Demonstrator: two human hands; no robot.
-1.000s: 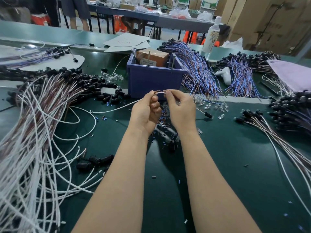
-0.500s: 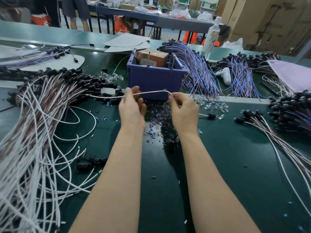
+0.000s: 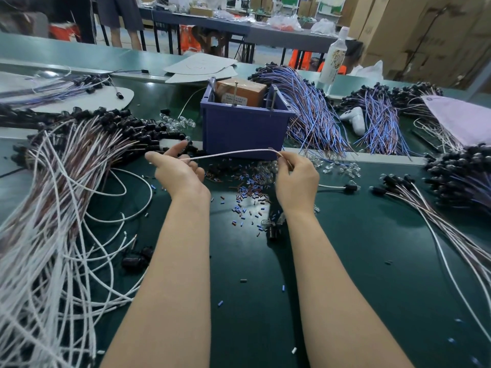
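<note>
White wire (image 3: 233, 153) runs in a shallow arc between the two hands, lifted clear of the green table (image 3: 358, 274) just in front of the blue bin (image 3: 247, 128).

From the head camera, the left hand (image 3: 180, 173) has thumb and forefinger spread wide. Its lower fingers curl over the wire's left end, which is hidden behind them, so the exact grip is hard to make out. The right hand (image 3: 296, 179) pinches the other end, where the wire bends down between thumb and forefinger. The tip itself is covered.

At 12 o'clock from the hands stands the bin. Its front wall hides most of the inside. A brown box (image 3: 240, 92) shows above the rim, its label too small to read, with thin metal rods upright beside it.

Between the hands and toward 6 o'clock lies a scatter of small sleeve pieces (image 3: 249, 192), blue and brown.

At 9 o'clock a big bundle of white wires (image 3: 39, 208) spreads out, cut off by the left and bottom edges.

At 1 o'clock blue wires (image 3: 313, 115) fan beside the bin.
</note>
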